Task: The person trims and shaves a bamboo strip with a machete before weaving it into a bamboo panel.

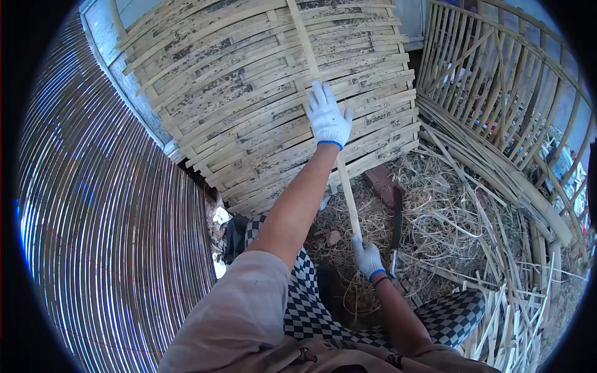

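A woven bamboo panel with dark blotches leans in front of me. A long pale bamboo strip runs down across it toward my lap. My left hand, in a white glove with a blue cuff, lies flat over the strip on the panel, fingers stretched and thumb out to the side. Lower down, my right hand, gloved the same way, is closed around the strip near its lower part. Just beside it on the ground lies a dark, long-bladed tool, its lower end partly behind the right hand.
A reddish-brown flat block rests on ground strewn with bamboo shavings. Bamboo poles and a slatted bamboo fence stand to the right. Along the left is a ribbed wall of thin slats. Split strips lie at lower right.
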Action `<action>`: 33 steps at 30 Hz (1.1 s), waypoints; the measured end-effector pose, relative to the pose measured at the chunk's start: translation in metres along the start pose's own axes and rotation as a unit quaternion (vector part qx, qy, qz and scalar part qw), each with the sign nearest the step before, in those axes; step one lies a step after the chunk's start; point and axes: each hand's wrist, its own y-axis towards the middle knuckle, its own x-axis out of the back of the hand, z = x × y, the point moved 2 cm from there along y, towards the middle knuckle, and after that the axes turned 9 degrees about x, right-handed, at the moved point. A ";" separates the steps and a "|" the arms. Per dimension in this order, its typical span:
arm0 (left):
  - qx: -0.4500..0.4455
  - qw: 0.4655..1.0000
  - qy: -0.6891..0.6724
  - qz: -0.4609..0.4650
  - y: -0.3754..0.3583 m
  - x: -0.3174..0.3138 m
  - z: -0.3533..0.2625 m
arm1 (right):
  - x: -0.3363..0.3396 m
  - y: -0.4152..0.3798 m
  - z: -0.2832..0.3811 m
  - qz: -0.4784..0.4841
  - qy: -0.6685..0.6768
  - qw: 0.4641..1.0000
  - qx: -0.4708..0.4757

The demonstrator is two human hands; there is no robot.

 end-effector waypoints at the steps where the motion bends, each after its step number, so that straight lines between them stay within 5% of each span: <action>1: -0.003 1.000 0.002 0.000 0.004 -0.003 0.005 | -0.002 -0.001 0.010 0.000 0.007 1.000 0.000; 21: 0.029 0.999 0.018 0.036 -0.038 0.043 -0.014 | 0.021 -0.041 0.030 -0.014 -0.041 0.999 -0.007; 30: 0.012 0.990 -0.110 0.089 -0.066 0.056 -0.009 | 0.020 -0.048 0.036 -0.028 -0.016 0.999 0.000; 33: -0.145 0.944 -0.267 0.127 -0.088 0.077 -0.007 | 0.025 -0.048 0.021 -0.064 -0.009 0.998 -0.016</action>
